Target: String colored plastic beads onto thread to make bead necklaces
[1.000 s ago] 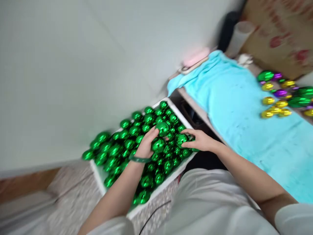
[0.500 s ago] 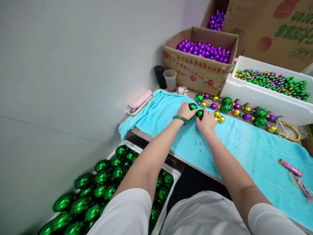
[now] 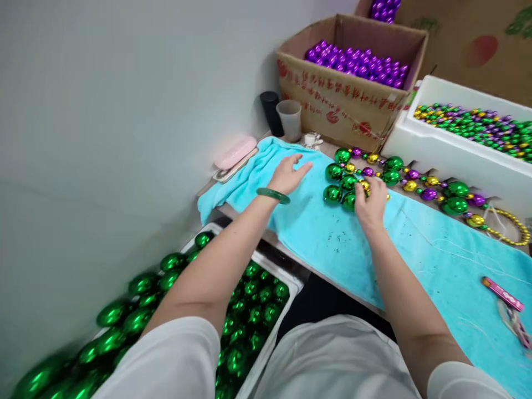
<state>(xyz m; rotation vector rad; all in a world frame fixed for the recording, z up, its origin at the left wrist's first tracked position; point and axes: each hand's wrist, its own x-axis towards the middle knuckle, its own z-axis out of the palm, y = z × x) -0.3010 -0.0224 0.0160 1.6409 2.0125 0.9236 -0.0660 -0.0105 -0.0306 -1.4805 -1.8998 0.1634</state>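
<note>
My left hand hovers over the turquoise towel, fingers apart and nothing in them; a green bangle circles its wrist. Several large shiny green beads lie bunched on the towel between my hands. My right hand is at the right side of this bunch, thumb and fingers closed round small gold beads that they partly cover. Just beyond, a strand of green, purple and gold beads stretches to the right, ending in a loop of small gold beads.
Green beads fill a white tub below the table edge. Behind stand a cardboard box of purple beads and a white foam box of mixed beads. Cups and a pink case are near the wall. A pink cutter-like tool lies right.
My left hand has let go of a green bead and moved left, opening. My right hand has shifted from a green bead to the gold beads. More green beads now show in the bunch.
</note>
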